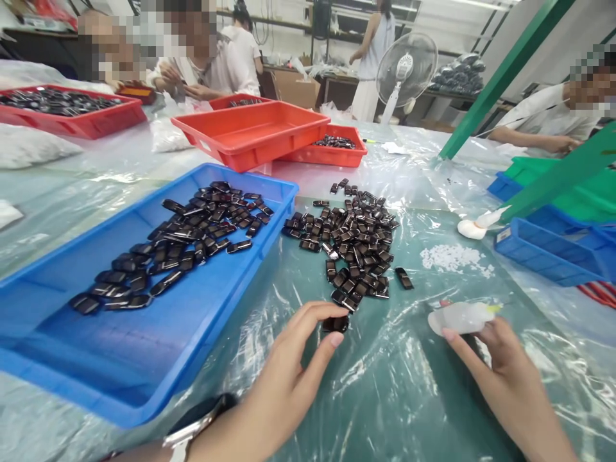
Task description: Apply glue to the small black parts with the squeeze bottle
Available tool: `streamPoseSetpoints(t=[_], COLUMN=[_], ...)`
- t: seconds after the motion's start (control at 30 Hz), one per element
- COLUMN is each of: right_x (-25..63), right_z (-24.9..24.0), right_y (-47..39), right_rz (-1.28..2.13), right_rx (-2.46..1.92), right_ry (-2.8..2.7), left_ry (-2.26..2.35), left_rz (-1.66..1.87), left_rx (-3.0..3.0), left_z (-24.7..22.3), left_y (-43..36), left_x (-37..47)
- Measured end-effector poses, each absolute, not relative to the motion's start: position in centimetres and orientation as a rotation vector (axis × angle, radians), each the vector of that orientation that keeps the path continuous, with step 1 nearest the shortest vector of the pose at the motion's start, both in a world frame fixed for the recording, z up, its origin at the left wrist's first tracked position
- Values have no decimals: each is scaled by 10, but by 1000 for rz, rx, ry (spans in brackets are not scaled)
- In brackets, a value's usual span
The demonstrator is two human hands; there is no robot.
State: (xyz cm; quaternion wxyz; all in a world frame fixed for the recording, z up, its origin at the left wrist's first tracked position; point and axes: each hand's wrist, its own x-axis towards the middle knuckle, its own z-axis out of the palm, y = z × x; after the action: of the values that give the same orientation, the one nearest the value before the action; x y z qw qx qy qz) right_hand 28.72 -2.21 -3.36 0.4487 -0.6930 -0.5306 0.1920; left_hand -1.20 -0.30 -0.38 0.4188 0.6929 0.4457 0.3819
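Observation:
My left hand (301,359) pinches a small glossy black part (335,324) between thumb and fingers, low over the table. Just beyond it lies a loose pile of the same black parts (359,240), with a single black part (404,278) apart on its right. In my right hand (505,359) is a translucent white squeeze bottle (459,317), tilted on its side, its yellow-green needle tip pointing right. Small white pieces (455,258) are spread on the table beyond the bottle. More black parts (192,231) lie in the blue tray (240,298) on my left.
Red trays (250,131) stand stacked at the back, and another red tray (110,122) is at far left. Blue bins (548,253) and a green slanted post (505,80) are on the right. Clear plastic covers the table. Other people work around it; a fan (405,67) stands behind.

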Motion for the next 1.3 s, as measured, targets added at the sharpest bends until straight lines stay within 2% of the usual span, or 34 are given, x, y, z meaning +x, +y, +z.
streamPoseSetpoints(t=[0.2,0.27,0.4,0.6,0.97,1.3], right_x=[267,244,191,166,167,150], right_z=[-40,-32,-19,-21,6,-6], right_y=[-53,-63,-48,4,-26,-32], right_rz=[210,114,349,597,1379,1678], right_rx=[-1844,-1799,-1467,-1380,-1149,-919], right_ry=[-1173,-1330,-1820,-1871,-1117,-628], left_ry=[1101,1101,1035,962,933,860], left_rz=[1025,1036,1056,1042,1087,1176], left_rx=[1776,1790,1866,1967,2059,2312], left_z=[-5,-5,-6,-5,-7,-9], left_y=[-4,-4,-4,-4,-3,-2], left_x=[-11,-11,-10,-11,-10,-12])
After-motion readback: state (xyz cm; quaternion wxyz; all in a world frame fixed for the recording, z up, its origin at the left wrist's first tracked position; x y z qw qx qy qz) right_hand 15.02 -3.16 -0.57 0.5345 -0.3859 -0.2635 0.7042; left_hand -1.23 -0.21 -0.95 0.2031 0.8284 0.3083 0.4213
